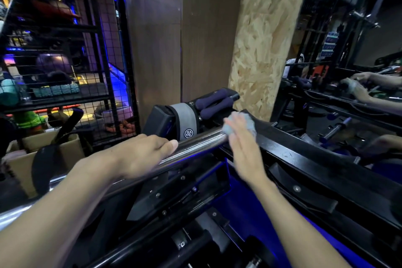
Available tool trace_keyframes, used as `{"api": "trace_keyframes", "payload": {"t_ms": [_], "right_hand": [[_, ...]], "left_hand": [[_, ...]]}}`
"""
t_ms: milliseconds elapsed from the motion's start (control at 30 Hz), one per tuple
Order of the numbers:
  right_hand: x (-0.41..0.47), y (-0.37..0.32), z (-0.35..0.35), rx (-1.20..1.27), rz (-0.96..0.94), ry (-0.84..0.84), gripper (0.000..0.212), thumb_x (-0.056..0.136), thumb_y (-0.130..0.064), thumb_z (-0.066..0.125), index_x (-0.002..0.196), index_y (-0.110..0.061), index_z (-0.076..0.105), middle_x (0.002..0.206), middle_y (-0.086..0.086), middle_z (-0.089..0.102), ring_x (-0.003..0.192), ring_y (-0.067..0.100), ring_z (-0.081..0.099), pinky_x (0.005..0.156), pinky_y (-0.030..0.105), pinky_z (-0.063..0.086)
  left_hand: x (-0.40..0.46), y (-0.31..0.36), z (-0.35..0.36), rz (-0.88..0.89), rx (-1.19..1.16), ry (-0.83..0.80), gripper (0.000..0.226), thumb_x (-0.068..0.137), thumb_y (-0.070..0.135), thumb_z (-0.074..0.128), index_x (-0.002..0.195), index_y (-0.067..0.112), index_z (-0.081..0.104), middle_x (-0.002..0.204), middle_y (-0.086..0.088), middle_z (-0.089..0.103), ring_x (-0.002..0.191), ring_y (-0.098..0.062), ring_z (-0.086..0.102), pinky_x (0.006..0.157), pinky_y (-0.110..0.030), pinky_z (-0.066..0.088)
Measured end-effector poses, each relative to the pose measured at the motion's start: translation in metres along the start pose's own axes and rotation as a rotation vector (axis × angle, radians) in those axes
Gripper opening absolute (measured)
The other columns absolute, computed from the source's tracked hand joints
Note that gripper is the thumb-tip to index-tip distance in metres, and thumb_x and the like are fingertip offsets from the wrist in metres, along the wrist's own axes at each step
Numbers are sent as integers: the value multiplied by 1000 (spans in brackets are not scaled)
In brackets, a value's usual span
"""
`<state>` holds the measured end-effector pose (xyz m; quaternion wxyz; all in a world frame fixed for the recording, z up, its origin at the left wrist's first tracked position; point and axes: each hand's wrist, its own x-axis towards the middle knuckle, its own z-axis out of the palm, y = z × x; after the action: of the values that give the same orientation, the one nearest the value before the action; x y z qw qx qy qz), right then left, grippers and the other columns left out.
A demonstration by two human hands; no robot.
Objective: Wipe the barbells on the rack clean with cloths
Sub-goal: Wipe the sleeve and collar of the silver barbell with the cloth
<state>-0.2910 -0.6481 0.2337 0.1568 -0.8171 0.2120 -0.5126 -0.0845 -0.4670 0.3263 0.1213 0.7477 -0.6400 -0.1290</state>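
Both forearms reach in from the bottom edge toward a chrome barbell (195, 144) lying across the black rack (304, 159). Its long axis runs from lower left, close to the camera, up and rightward to its far end, which points toward the chipboard pillar (263, 39) and the grey-strapped gear (187, 122) stored beside it. The left hand (141, 154) rests on top of the bar, fingers draped over it and thumb laid along the steel, apparently steadying it. The right hand (243, 143) is motion-blurred; it presses a bunched pale grey cloth (245, 124) against the bar's far stretch, though whether the fingers curl round the cloth I cannot tell. Judging by this, wiping is under way; the next stroke probably calls for drawing the cloth back along the shaft toward the left hand while that hand stops the bar rolling.
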Motion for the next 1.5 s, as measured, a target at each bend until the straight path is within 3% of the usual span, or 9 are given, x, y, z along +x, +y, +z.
{"api": "trace_keyframes", "payload": {"t_ms": [100, 267, 400, 567, 700, 900, 1067, 1333, 1500], "right_hand": [[14, 30, -13, 93, 367, 217, 27, 107, -20, 47, 124, -31, 66, 124, -1, 71, 115, 17, 67, 101, 30, 49], [22, 41, -34, 355, 662, 599, 17, 95, -30, 49, 101, -32, 65, 111, 1, 69, 103, 20, 65, 100, 47, 52], [13, -17, -8, 337, 480, 331, 26, 101, -29, 46, 121, -30, 62, 150, -1, 54, 136, 4, 50, 114, 29, 38], [-21, -37, 27, 22, -103, -148, 44, 111, -17, 34, 154, -15, 43, 164, -8, 33, 155, 8, 17, 127, 33, 11], [14, 0, 6, 109, 492, 236, 45, 112, -28, 32, 156, -28, 39, 163, -6, 35, 150, 17, 35, 117, 31, 30], [-22, -33, 23, 54, 11, -79, 43, 110, -16, 40, 152, -17, 46, 156, -17, 41, 149, -1, 27, 124, 23, 18], [11, 4, -2, 115, 483, 189, 47, 112, -32, 33, 158, -29, 35, 161, -12, 36, 144, -3, 32, 123, 36, 26], [-26, -46, 29, -26, -346, -231, 47, 106, -18, 41, 154, -15, 40, 165, 0, 28, 156, 17, 18, 128, 38, 11], [10, 5, 7, 97, 420, 118, 40, 113, -28, 33, 149, -37, 47, 167, -16, 13, 153, -3, 8, 127, 44, 16]], "left_hand": [[-3, 3, -7, -47, -19, -66, 74, 94, 76, 15, 104, 22, 65, 106, -2, 72, 106, -20, 64, 104, -43, 46], [-20, 21, 11, -59, 339, 155, 48, 96, 73, 26, 129, 41, 39, 125, 13, 50, 115, -21, 58, 88, -41, 47], [-26, 29, 26, -57, 405, 213, 48, 101, 63, 31, 138, 33, 30, 120, 12, 38, 115, -18, 53, 86, -43, 52], [-17, 16, 18, -32, 337, 132, 44, 102, 64, 27, 135, 36, 36, 114, 14, 41, 104, -20, 59, 86, -45, 51], [-12, 8, 12, -17, 280, 80, 37, 100, 65, 25, 120, 40, 44, 110, 14, 49, 103, -19, 59, 91, -46, 49], [-9, 5, 7, 39, 207, 70, 33, 103, 60, 28, 101, 35, 50, 97, 13, 60, 93, -15, 60, 87, -43, 49], [-5, -2, 3, 60, 106, 69, 45, 104, 59, 22, 93, 29, 54, 86, 6, 65, 86, -16, 62, 88, -44, 50], [-17, 19, 14, -56, 364, 100, 44, 99, 67, 33, 125, 32, 40, 125, 9, 53, 116, -21, 58, 90, -42, 49], [-15, 14, 16, -44, 358, 119, 42, 98, 63, 45, 122, 30, 38, 123, 9, 54, 109, -23, 60, 89, -44, 50]]}}
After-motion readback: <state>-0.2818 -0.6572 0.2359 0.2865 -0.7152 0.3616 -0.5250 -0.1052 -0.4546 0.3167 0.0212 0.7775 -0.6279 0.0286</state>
